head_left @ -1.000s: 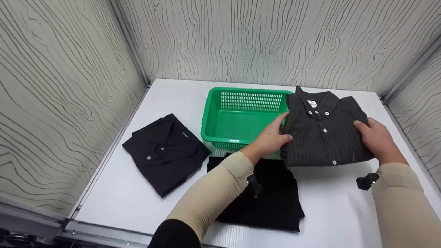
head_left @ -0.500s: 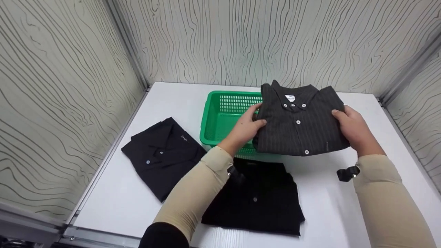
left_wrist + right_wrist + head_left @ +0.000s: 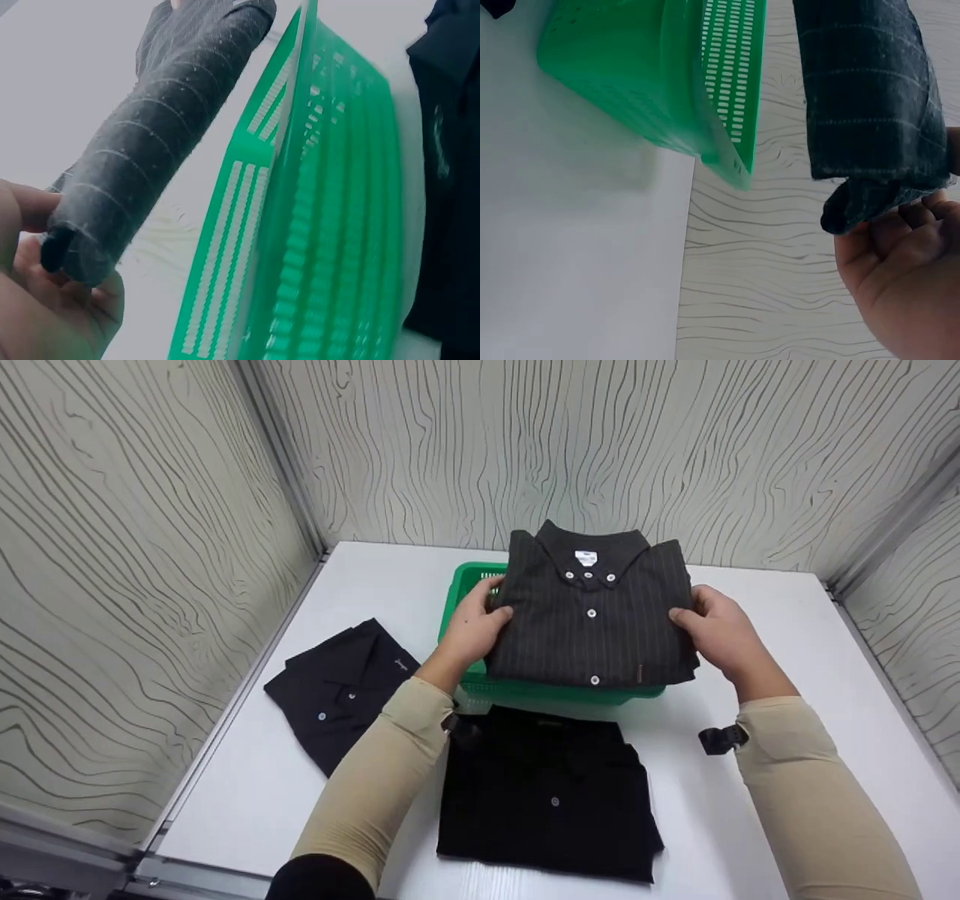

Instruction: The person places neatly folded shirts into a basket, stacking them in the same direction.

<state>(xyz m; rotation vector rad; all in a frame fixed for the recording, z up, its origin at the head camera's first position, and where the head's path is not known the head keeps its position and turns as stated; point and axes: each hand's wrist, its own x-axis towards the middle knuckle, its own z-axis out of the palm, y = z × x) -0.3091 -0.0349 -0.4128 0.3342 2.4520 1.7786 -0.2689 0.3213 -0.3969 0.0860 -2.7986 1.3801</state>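
A folded dark grey pinstriped shirt (image 3: 592, 637) with white buttons is held level over the green basket (image 3: 487, 690), covering most of its opening in the head view. My left hand (image 3: 478, 622) grips its left side, thumb on top and fingers beneath. On the opposite side my right hand (image 3: 716, 630) holds the shirt the same way. Both wrist views show a gap between the folded shirt (image 3: 142, 150) and the basket (image 3: 682, 82), so it hangs above the rim.
A folded black shirt (image 3: 547, 810) lies on the white table (image 3: 780, 660) in front of the basket. Another folded dark shirt (image 3: 337, 682) rests at the left, partly behind my left forearm. Patterned walls (image 3: 480, 450) enclose the table's back and sides.
Both hands have carried the pinstriped shirt leftward, from beside the basket to over it. The black shirt in front has come into fuller view as my left arm moved left.
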